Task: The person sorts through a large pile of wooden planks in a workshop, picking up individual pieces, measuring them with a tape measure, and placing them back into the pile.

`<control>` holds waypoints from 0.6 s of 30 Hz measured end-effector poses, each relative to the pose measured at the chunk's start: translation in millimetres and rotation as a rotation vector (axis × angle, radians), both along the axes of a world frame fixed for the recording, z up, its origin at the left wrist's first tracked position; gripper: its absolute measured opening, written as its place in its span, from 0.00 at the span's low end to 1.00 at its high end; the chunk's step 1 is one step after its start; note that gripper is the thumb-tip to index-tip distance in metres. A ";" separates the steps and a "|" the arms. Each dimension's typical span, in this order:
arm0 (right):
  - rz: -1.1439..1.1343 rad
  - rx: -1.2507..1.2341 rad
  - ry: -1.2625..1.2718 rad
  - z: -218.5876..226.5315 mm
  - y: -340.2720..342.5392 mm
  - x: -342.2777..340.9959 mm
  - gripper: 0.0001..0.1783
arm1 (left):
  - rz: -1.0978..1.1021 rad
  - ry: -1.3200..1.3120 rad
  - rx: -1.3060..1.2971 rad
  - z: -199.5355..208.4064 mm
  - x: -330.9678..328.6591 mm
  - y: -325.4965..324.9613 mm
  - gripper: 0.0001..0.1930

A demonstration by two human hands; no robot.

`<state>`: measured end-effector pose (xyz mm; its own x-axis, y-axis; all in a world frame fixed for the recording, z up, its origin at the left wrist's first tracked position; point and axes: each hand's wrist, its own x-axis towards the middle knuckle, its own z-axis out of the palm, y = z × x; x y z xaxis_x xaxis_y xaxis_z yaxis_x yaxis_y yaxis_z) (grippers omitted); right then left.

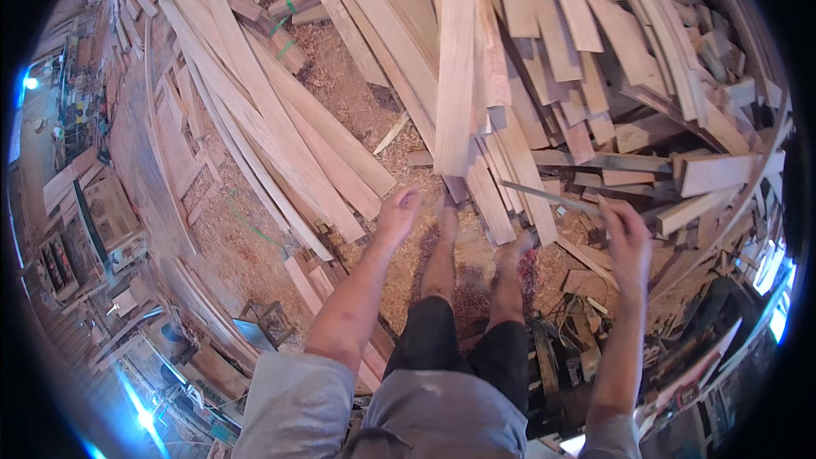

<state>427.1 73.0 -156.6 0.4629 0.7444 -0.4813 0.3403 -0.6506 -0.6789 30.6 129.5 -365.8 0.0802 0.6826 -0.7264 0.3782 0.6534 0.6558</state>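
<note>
My right hand [627, 234] is raised on the right, fingers closed round one end of a long thin grey strip [548, 195]. The strip points left over the lower ends of the planks; whether it is a ruler or a slat I cannot tell. My left hand [398, 212] has its fingers curled in, and what they hold, if anything, is hidden. It appears close to the end of a pale plank [361, 183]. Between my hands, a wide pale board [455, 76] runs away from me, its near end just beyond my legs.
Planks [263, 110] lie fanned out on the left. Stacked boards [552, 8] and short offcuts [642, 132] crowd the right. Shavings cover the floor [340, 59] around my bare feet. Farther left is a workbench area with boxes [110, 204].
</note>
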 end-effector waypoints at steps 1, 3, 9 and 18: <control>0.079 0.115 0.058 -64.2 14.7 -9.0 0.07 | 0.001 0.003 0.050 -8.8 9.9 15.0 0.20; 0.096 0.078 0.187 -155.2 44.8 -35.3 0.08 | 0.042 -0.014 0.102 -29.0 22.6 25.0 0.22; 0.130 -0.022 0.255 -278.0 61.2 -58.6 0.10 | 0.065 -0.055 0.121 -64.7 55.8 36.7 0.27; 0.029 -0.220 0.296 -296.9 44.4 -65.4 0.10 | 0.084 -0.059 0.004 -61.9 71.5 30.1 0.29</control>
